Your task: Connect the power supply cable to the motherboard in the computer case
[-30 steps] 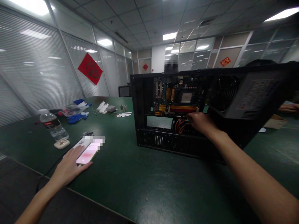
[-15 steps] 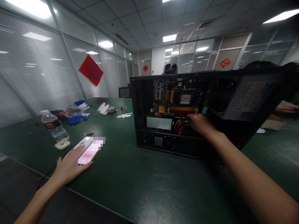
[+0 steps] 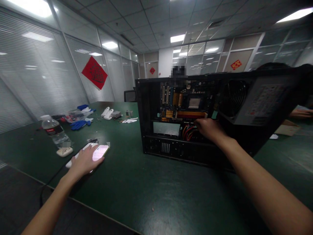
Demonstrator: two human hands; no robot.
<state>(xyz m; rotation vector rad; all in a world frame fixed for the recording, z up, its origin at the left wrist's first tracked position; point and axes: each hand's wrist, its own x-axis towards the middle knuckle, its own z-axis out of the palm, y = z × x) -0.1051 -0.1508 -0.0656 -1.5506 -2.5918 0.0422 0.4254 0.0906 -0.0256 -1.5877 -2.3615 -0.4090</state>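
An open black computer case (image 3: pixel 156 147) stands on the green table, its motherboard (image 3: pixel 194 103) and power supply (image 3: pixel 259 101) showing. My right hand (image 3: pixel 207 129) reaches inside, fingers closed at the cables (image 3: pixel 188 132) below the red and yellow memory slots (image 3: pixel 192 115); what its fingertips hold is hidden. At the left, my left hand (image 3: pixel 84 160) lies with spread fingers over a phone with a lit screen (image 3: pixel 100 151) and a white device (image 3: pixel 73 161) beside it.
A water bottle (image 3: pixel 55 130) and a small cream case (image 3: pixel 65 152) stand left. Behind them are blue gloves (image 3: pixel 79 124), a plastic bag (image 3: pixel 75 115) and white objects (image 3: pixel 107 113). Another person's hand (image 3: pixel 302 113) and a cardboard box (image 3: pixel 286 128) are at the right.
My left hand has moved right and up, further over the phone and white device, covering the phone's lower part. My right hand stays in the same place inside the case.
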